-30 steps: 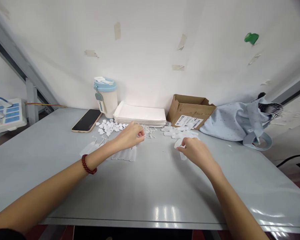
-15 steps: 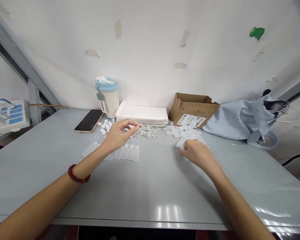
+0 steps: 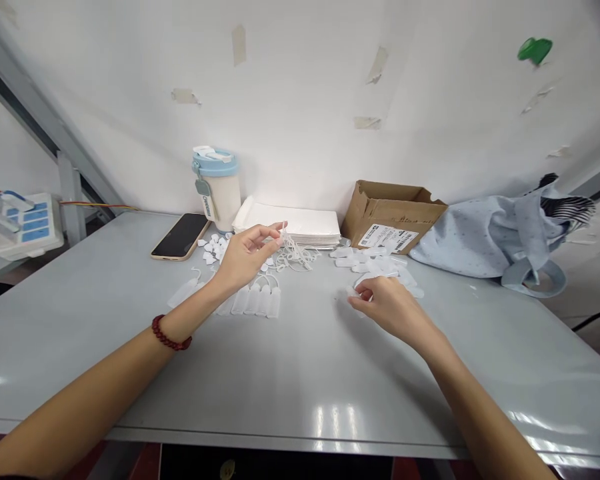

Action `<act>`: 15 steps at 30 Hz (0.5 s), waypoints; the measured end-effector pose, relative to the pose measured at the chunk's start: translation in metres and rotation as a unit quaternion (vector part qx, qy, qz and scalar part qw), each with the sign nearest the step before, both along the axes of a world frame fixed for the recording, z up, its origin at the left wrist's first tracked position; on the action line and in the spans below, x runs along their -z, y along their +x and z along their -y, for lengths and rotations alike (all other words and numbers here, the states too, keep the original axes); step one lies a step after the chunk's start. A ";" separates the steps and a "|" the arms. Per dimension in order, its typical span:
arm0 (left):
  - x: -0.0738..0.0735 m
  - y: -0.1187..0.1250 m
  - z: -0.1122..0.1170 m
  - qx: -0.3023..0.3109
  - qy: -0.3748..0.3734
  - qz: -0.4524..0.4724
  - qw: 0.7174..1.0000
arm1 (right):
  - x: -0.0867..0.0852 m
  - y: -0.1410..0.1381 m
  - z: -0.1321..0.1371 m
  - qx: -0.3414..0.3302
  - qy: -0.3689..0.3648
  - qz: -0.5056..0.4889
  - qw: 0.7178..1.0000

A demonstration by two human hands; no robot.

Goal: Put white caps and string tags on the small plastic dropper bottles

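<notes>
My left hand (image 3: 246, 259) has its fingers closed in a pinch on a white cord (image 3: 285, 233) above the tangled pile of white cords (image 3: 299, 257). Behind that wrist is a cluster of small white caps (image 3: 213, 249). Below the hand lies a row of translucent plastic tubes (image 3: 257, 301) with cord loops at their tops. My right hand (image 3: 391, 303) is closed, thumb against fingers, on a translucent plastic tube (image 3: 351, 292), mostly hidden by the fingers. A heap of loose translucent tubes (image 3: 373, 261) lies just behind it.
Along the wall stand a blue-lidded cup (image 3: 220, 193), a stack of white envelopes (image 3: 293, 223) and an open cardboard box (image 3: 395, 217). A phone (image 3: 181, 237) lies at left, a light blue cloth bag (image 3: 473, 237) at right. All rest on a grey table (image 3: 300, 373).
My left hand has risen slightly with a cord from the pile. My right hand has drawn left, away from the heap, with a tube. The view has shifted a little.
</notes>
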State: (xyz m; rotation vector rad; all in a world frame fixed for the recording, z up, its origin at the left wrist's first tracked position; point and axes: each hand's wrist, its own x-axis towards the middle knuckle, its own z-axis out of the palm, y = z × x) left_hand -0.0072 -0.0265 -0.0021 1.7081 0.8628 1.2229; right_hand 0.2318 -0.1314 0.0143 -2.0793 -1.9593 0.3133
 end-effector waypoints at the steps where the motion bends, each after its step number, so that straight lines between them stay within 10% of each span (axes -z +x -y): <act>1: -0.001 0.001 -0.001 -0.001 0.007 -0.012 1.000 | 0.000 -0.001 0.000 -0.002 0.003 -0.002 1.000; 15: -0.014 -0.007 -0.012 -0.040 -0.029 -0.184 0.982 | 0.002 -0.003 0.000 -0.006 0.021 -0.023 0.999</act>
